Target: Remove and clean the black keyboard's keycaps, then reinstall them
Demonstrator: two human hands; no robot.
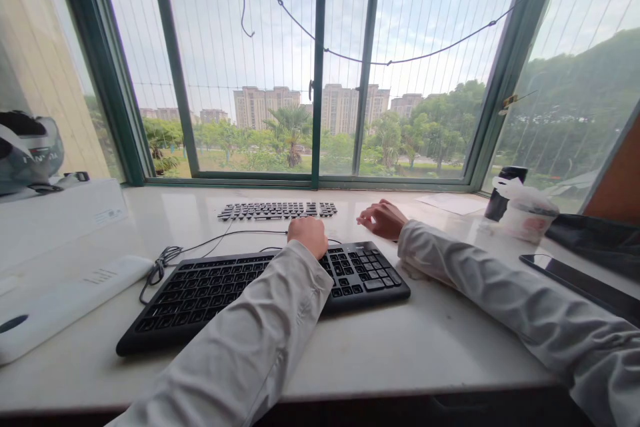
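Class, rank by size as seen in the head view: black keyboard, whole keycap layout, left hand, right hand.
1. Black keyboard
2. Keycap layout
3. Left hand and right hand: too alike to rank

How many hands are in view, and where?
2: the left hand is over the far edge of the black keyboard; the right hand is beyond its number pad, right of the laid-out keycaps. No others show.

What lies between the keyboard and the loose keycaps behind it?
In the head view, part of the cable runs between the keyboard and the keycaps; the left hand partly covers that stretch.
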